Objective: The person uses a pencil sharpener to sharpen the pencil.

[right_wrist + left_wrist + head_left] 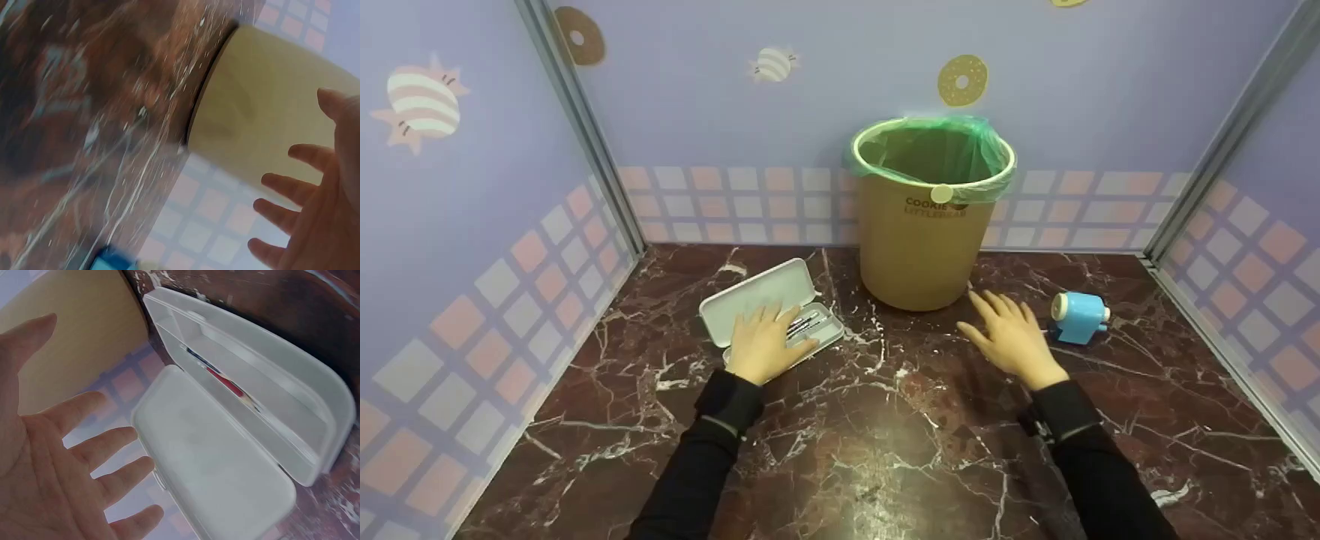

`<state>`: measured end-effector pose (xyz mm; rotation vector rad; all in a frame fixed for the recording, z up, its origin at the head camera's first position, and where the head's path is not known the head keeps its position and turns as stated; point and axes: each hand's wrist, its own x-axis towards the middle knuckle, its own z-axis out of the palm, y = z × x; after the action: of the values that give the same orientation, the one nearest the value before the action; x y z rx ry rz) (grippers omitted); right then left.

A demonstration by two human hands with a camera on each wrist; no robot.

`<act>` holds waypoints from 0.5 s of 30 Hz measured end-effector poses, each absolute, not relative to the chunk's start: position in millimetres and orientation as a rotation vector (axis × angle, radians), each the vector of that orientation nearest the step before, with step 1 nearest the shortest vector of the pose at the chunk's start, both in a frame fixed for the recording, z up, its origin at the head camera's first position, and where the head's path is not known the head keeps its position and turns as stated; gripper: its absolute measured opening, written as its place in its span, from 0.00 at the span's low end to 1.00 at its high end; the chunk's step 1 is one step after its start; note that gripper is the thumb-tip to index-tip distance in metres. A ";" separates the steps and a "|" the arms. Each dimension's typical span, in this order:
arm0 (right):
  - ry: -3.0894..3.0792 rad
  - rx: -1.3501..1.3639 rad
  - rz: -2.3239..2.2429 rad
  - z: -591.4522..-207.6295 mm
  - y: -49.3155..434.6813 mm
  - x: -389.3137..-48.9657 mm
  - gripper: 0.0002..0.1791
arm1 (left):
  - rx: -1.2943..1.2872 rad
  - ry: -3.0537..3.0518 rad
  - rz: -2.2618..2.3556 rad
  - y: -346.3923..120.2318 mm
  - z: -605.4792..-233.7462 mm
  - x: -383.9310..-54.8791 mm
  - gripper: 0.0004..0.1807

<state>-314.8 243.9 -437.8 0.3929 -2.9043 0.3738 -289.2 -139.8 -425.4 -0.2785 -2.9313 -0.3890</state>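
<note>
Plainly, nothing is held by either hand. The left hand (765, 345) is spread wide, fingers apart, above a white case (780, 281) whose lid (208, 450) is laid back on its hinge. Whether the lid is touched by the fingertips cannot be told. Just beneath and to the right of the left hand, slim pen-like items (808, 322) are laid lengthwise in the case's tray; one with a red section and one dark one are shown in the left wrist view.

The right hand (1011, 339) is likewise held wide, its thumb set apart and its palm free. Just to the right of it, a small blue device (1081, 311) with cream-coloured parts is placed. Beyond the hands and between them, nearer the right one, a tan bin (922, 247) is stood upright, its rim draped with a green liner (986, 150). Both wrists are covered by black sleeves (701, 465), and beneath both hands a dark red, white-veined tabletop (870, 465) is spread.
</note>
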 end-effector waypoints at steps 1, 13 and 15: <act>-2.893 0.415 0.374 -438.1 238.9 -316.6 0.37 | -0.271 -2.943 -0.382 -142.7 -425.6 -287.2 0.38; -2.754 0.772 0.390 -442.3 165.4 -331.9 0.31 | -0.170 -2.983 -0.330 -180.5 -435.9 -259.6 0.44; -2.738 0.828 0.382 -443.1 153.6 -334.9 0.29 | -0.141 -3.007 -0.345 -185.6 -436.9 -256.5 0.46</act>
<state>-334.9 153.6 -443.1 0.8284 -2.7381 0.3816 -256.5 -185.6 -436.9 -0.1410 -3.0073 -0.3452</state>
